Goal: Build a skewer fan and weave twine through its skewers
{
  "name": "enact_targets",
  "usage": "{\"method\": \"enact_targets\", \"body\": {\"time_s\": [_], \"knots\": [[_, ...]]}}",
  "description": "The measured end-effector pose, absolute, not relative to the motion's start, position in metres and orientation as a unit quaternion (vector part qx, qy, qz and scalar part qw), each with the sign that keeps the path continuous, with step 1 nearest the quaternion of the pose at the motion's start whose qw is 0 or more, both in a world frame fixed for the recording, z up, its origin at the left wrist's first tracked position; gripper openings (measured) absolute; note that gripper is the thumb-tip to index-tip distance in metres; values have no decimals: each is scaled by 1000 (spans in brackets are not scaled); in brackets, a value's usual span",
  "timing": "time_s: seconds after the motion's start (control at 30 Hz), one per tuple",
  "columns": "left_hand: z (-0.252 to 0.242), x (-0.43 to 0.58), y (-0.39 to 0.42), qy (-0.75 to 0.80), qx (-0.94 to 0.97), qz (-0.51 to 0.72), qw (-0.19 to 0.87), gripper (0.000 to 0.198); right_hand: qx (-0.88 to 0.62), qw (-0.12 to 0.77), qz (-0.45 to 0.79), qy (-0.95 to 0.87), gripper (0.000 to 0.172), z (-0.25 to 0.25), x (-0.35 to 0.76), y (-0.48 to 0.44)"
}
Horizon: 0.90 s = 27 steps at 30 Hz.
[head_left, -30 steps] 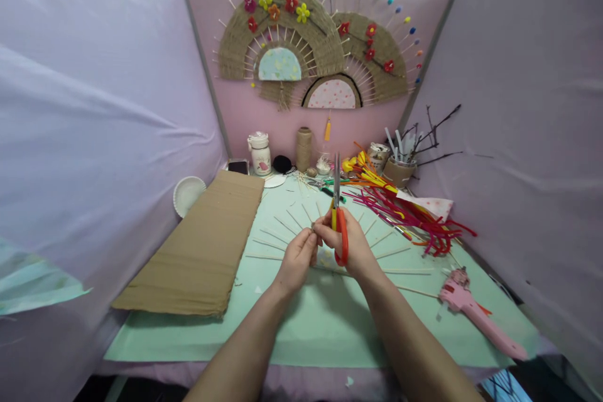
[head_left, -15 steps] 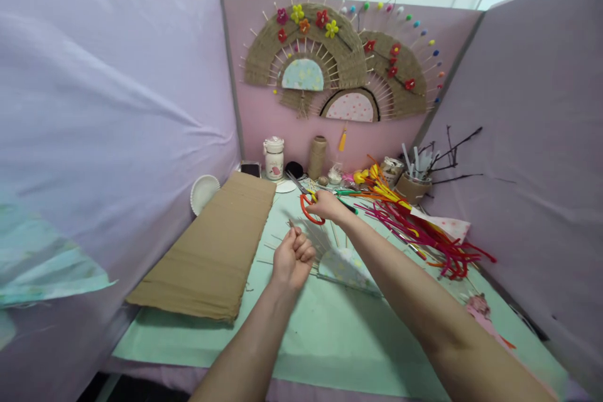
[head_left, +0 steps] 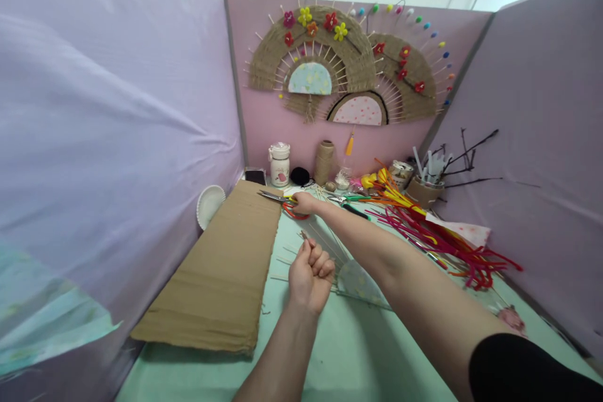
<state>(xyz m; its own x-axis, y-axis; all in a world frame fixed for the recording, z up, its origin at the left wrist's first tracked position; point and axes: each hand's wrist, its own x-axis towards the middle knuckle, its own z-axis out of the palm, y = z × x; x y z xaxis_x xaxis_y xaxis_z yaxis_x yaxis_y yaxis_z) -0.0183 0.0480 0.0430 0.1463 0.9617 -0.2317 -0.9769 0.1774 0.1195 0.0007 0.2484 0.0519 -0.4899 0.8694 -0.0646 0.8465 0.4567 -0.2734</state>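
My right hand (head_left: 306, 203) reaches far forward and grips red-handled scissors (head_left: 279, 200), whose blades lie over the far corner of a long cardboard sheet (head_left: 226, 264). My left hand (head_left: 311, 273) is closed in a fist near the middle of the mint-green table (head_left: 330, 352), pinching a short thin stick end. Beneath my right forearm lies a half-made fan (head_left: 355, 279): a patterned paper half-disc with wooden skewers radiating from it.
A pile of coloured pipe cleaners (head_left: 424, 226) covers the right side. At the back stand a white jar (head_left: 279, 164), a twine spool (head_left: 324, 162), a black object and a cup of sticks (head_left: 424, 187). A paper plate (head_left: 210, 204) leans at the left. Finished fans (head_left: 330, 56) hang on the pink wall.
My right hand has carried the scissors from over the fan forward and left to the cardboard's far corner. My left hand stayed closed near the fan. The view has tilted upward.
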Motion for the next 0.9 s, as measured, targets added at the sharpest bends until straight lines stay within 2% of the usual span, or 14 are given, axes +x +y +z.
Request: {"method": "enact_targets", "body": {"time_s": [0.13,0.23,0.33,0.4,0.47,0.63,0.73,0.9], "knots": [[43,-17,47,154,-10,627,763,28,-484,56,165,-858,33,72,20,234],[43,-15,45,173,29,610,773,26,-435,54,233,-868,45,87,56,206],[43,-11,42,192,94,583,784,20,-302,36,430,-850,42,89,99,168],[43,-7,40,209,149,558,789,19,-263,69,507,-818,49,84,123,145],[40,-3,38,228,209,527,792,26,-262,129,570,-768,52,75,140,125],[32,5,37,285,321,448,784,38,-289,258,621,-681,35,61,156,96],[29,6,37,305,352,411,784,37,-303,302,622,-655,23,57,162,88],[29,7,36,319,381,389,776,33,-329,352,588,-650,14,49,167,83]]}}
